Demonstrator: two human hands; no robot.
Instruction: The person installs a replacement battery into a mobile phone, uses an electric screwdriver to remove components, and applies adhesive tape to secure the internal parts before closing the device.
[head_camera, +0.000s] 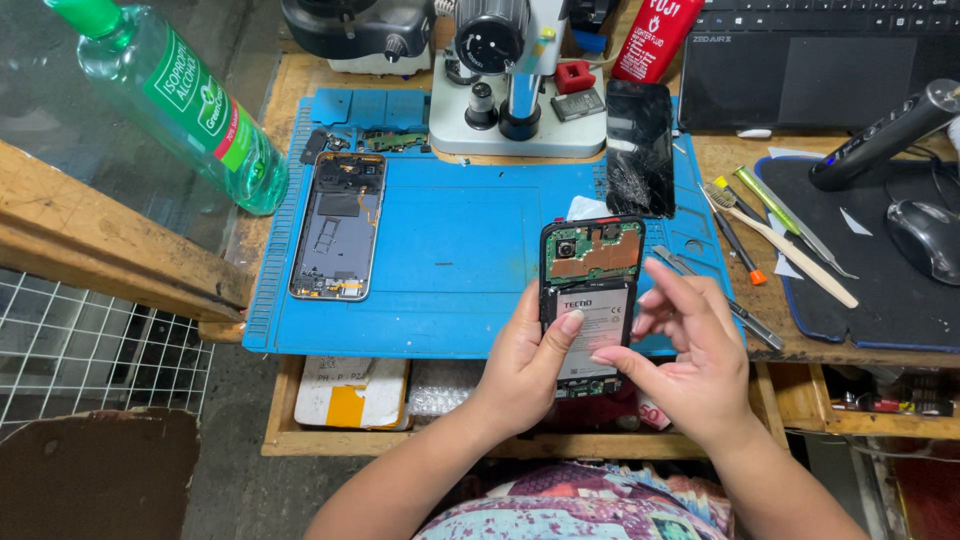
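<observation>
Left hand (525, 365) grips opened phone (590, 300) at frame centre, back facing up for access; right hand (690, 350) fingers loosely spread, fingertip probably touching battery (597, 325), holding nothing.

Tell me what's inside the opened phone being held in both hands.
Inside the opened phone, the upper part shows a circuit board with a camera lens. Below it sits the battery. The left hand and right hand cover the lower edges, so the bottom parts are mostly hidden.

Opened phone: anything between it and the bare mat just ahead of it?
Nothing visible. The left hand holds the phone, the right hand touches it, and the blue mat ahead lies bare up to the cracked screen.
</observation>
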